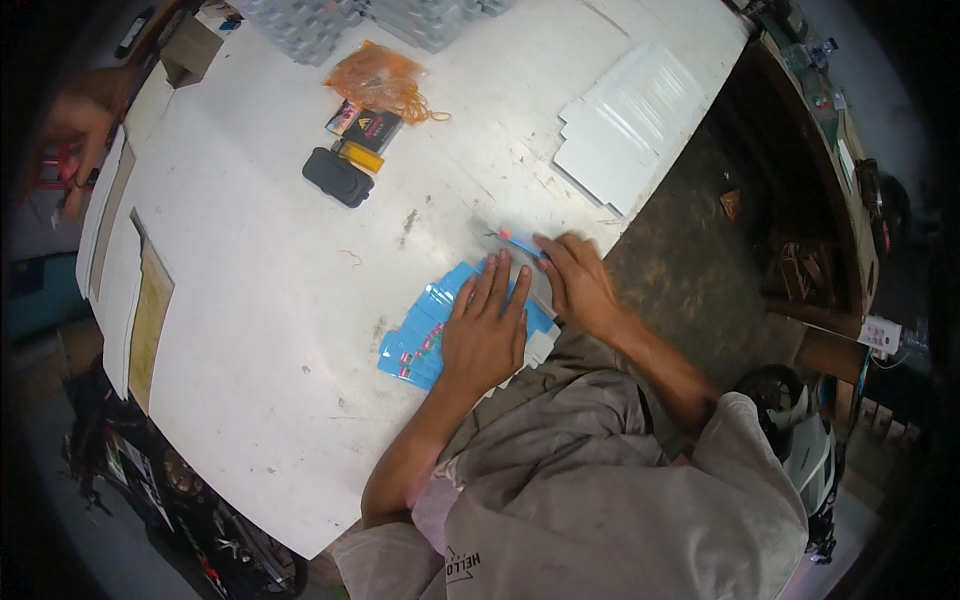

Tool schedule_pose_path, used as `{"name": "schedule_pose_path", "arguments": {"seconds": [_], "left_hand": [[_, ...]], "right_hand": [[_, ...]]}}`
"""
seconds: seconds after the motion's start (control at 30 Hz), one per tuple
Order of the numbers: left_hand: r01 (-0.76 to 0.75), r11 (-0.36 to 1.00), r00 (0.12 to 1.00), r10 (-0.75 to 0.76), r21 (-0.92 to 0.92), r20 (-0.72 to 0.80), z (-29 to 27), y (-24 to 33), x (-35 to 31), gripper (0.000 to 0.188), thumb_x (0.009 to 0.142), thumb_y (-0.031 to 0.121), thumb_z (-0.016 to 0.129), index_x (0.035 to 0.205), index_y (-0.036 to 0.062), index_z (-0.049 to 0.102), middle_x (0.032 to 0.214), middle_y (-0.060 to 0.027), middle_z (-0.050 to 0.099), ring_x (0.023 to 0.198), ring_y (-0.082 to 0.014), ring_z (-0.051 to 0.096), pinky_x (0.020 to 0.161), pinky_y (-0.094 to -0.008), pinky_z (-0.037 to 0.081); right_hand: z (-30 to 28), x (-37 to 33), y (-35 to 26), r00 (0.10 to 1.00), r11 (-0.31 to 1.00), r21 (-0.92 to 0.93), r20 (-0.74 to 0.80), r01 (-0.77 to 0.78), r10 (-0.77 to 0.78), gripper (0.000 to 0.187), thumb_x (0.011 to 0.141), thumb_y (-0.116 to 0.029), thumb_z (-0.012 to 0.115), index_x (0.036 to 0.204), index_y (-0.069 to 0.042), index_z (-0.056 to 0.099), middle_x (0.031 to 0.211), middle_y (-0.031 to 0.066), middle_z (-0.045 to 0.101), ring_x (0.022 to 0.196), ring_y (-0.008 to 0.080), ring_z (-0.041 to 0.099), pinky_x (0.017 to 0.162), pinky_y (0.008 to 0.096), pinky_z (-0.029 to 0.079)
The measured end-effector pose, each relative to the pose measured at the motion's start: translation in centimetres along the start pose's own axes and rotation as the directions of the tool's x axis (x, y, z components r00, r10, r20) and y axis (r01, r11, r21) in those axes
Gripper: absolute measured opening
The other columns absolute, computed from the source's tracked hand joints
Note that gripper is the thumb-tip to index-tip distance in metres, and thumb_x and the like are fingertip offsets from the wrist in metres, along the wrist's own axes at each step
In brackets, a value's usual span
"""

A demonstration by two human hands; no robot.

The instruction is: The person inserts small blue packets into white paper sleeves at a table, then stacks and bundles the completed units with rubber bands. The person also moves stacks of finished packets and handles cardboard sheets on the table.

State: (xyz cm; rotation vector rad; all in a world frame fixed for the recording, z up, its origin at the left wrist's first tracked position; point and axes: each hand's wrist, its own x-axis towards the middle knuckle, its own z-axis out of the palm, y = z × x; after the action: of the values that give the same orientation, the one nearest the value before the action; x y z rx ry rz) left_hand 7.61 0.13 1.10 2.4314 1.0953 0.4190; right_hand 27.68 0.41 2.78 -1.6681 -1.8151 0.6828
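Note:
Blue printed card blanks [408,340] with white notched flaps lie fanned out at the table's near edge, with a glossy film-like shine. My left hand [487,330] rests flat on top of them, fingers stretched and a little apart. Just to its right, my right hand [578,280] is closed, thumb and fingers pinching a blue card blank [522,243] with a pink spot, seen nearly edge-on. Motion blurs the far end of that blank, and the fingers hide part of it.
Farther off lie an orange plastic bag with rubber bands [378,80], a dark small box [372,128], a yellow lighter [360,156] and a black case [338,177]. White notched sheets [630,130] stack at the right edge. Clear plastic trays [300,25] stand at the back.

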Motion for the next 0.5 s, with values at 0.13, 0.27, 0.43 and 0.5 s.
{"name": "schedule_pose_path", "arguments": {"seconds": [0.13, 0.27, 0.43, 0.5], "left_hand": [[-0.071, 0.986, 0.997, 0.065, 0.151, 0.042, 0.6, -0.4, -0.2, 0.061, 0.1, 0.025, 0.055, 0.154, -0.001, 0.044, 0.166, -0.0255, 0.031, 0.156, -0.0434, 0.026, 0.124, -0.0641, 0.019], [-0.039, 0.999, 0.999, 0.038, 0.036, 0.016, 0.5, -0.5, -0.1, 0.065, 0.1, 0.026, 0.053, 0.154, -0.0074, 0.039, 0.164, -0.0318, 0.029, 0.154, -0.0488, 0.025, 0.124, -0.0651, 0.017], [-0.013, 0.999, 0.999, 0.011, -0.052, -0.03, 0.6, -0.4, 0.3, 0.067, 0.099, 0.026, 0.053, 0.153, -0.0102, 0.038, 0.163, -0.0335, 0.029, 0.153, -0.051, 0.025, 0.124, -0.0657, 0.017], [0.002, 0.999, 0.998, -0.004, 0.032, 0.065, 0.6, -0.2, -0.6, 0.069, 0.097, 0.026, 0.055, 0.153, -0.011, 0.037, 0.163, -0.0339, 0.029, 0.154, -0.0506, 0.024, 0.124, -0.0653, 0.016]], "right_hand": [[-0.4, 0.3, -1.0, 0.973, 0.969, 0.164, 0.168, -0.187, 0.159, 0.018, 0.101, -0.005, 0.057, 0.114, 0.003, 0.066, 0.1, 0.0282, 0.07, 0.091, 0.0492, 0.067, 0.075, 0.0497, 0.053], [-1.1, 0.4, -1.5, 0.964, 0.941, 0.238, 0.166, -0.242, 0.206, 0.014, 0.101, -0.004, 0.058, 0.107, 0.003, 0.068, 0.092, 0.0266, 0.07, 0.083, 0.0474, 0.069, 0.072, 0.0461, 0.053], [-1.0, -0.7, -2.4, 0.982, 0.955, 0.235, -0.001, -0.183, 0.188, 0.014, 0.099, -0.003, 0.06, 0.109, 0.004, 0.068, 0.092, 0.0269, 0.071, 0.083, 0.0465, 0.069, 0.071, 0.0459, 0.054], [0.1, -1.3, -2.7, 0.96, 0.936, 0.234, 0.164, -0.263, 0.228, 0.014, 0.098, -0.002, 0.061, 0.109, 0.004, 0.068, 0.092, 0.0269, 0.071, 0.083, 0.0454, 0.07, 0.071, 0.0462, 0.054]]}}
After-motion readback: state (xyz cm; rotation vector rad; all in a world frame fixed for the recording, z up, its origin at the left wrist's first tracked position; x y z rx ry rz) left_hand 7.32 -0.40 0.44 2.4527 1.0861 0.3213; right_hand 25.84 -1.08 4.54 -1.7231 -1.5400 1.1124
